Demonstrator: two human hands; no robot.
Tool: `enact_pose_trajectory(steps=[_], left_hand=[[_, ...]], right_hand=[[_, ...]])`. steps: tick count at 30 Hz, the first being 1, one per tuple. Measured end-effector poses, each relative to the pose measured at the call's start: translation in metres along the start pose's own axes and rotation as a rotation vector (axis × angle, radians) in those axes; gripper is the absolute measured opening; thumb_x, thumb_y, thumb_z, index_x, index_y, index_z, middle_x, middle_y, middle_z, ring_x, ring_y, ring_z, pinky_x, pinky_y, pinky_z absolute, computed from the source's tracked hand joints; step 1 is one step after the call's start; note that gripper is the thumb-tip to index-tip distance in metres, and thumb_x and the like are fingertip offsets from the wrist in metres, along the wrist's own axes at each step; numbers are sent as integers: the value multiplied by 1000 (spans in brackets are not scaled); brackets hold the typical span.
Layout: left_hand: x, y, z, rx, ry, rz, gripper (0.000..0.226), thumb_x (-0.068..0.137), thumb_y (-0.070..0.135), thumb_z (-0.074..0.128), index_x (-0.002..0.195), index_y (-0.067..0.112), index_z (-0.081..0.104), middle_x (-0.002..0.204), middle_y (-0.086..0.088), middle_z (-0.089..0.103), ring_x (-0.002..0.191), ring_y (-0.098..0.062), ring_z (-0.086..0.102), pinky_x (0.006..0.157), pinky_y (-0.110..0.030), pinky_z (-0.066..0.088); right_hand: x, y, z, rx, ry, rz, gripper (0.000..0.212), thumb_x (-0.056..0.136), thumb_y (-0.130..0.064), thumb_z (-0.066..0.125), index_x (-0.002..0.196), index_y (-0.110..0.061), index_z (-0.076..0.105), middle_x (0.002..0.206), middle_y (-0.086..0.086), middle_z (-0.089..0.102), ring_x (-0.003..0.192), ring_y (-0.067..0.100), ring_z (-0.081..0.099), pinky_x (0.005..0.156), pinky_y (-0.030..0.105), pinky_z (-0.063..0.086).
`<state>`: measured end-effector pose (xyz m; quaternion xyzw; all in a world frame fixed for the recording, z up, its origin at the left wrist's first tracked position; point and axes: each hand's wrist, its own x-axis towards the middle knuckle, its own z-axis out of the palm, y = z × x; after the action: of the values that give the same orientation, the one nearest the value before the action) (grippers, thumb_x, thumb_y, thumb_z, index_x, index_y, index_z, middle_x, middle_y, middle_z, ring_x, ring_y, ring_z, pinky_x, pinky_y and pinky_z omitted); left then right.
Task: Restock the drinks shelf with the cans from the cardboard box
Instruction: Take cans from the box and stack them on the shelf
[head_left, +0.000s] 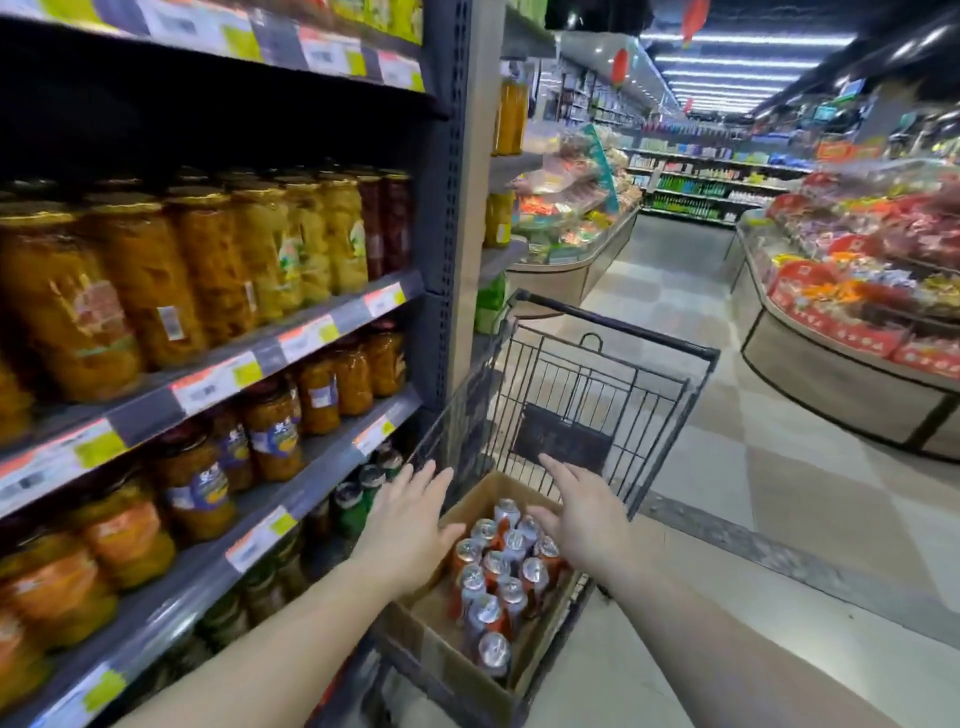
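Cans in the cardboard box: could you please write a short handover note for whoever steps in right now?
Left hand: open, above the box's left edge, holding nothing.
Right hand: open, over the cans, holding nothing.
The cardboard box sits in the shopping cart beside the shelf.
Done: cannot tell from this view.
Left: lift the cans out and place them on the low shelf by the green cans.

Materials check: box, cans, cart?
Box: plain brown cardboard, matte, with flaps folded open. Cans: likely aluminium, given the shiny silver tops with pull tabs and the printed orange and grey sides. Cart: dark coated metal wire, seen in its thin welded grid; the handle material is unclear.
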<state>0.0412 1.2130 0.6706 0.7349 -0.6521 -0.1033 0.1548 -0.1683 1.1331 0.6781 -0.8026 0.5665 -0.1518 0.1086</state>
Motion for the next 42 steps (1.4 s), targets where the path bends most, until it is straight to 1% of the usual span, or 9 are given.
enact_pose_trajectory(steps=[4,11,17,22,25,29,32,36,42], left_hand=[[44,0,51,-12,-45,-45,74,96,53,47,155,27,13,164,3,12,150,-20,6,122,-38,8],[85,-27,136,-78,-177,-114,73,94,51,52,154,33,16,162,8,18,149,-16,9,120,-34,7],[114,-69,207,-102,-323,-169,68,92,43,59,150,41,23,152,9,29,141,-14,21,116,-33,20],[131,-95,267,-129,-456,-177,74,90,33,64,149,46,21,153,8,26,142,-17,20,117,-36,23],[139,-101,294,-142,-498,-189,79,87,29,68,147,49,20,151,10,28,141,-17,23,115,-40,29],[149,-108,319,-139,-541,-185,85,83,27,72,148,45,20,146,9,30,137,-16,26,112,-38,32],[154,-110,333,-127,-557,-161,87,82,27,71,148,45,18,145,7,30,137,-18,25,112,-36,30],[157,-115,349,-118,-560,-160,87,81,25,69,148,47,17,142,9,31,133,-17,28,108,-31,33],[157,-122,362,-104,-478,-153,80,77,33,73,142,47,29,126,11,37,120,-14,34,100,-29,38]], right_hand=[[48,44,32,13,-85,-60,64,91,-51,58,147,-38,30,142,-3,51,128,20,47,107,39,39],[90,92,117,28,-300,-67,70,95,-42,58,154,-32,22,147,1,45,132,23,42,109,36,38],[106,121,205,-24,-490,-1,72,93,-43,58,154,-31,21,149,8,38,136,28,37,107,36,39],[119,140,262,-148,-589,-27,80,77,-47,71,146,-35,33,138,0,46,126,26,43,104,35,40],[124,145,285,-256,-613,-41,78,70,-56,72,139,-37,41,143,1,40,134,27,33,113,39,28],[122,154,305,-362,-662,-16,92,65,-59,72,144,-37,31,155,6,21,147,35,1,118,52,-1],[118,158,316,-457,-715,-37,97,67,-60,72,148,-32,26,160,10,11,148,38,-10,115,55,-12],[116,158,329,-473,-676,-93,79,72,-55,73,140,-29,42,161,11,8,146,40,-18,107,56,-26],[119,157,336,-520,-664,-91,76,70,-58,74,136,-33,46,163,12,4,145,40,-23,93,55,-42]])
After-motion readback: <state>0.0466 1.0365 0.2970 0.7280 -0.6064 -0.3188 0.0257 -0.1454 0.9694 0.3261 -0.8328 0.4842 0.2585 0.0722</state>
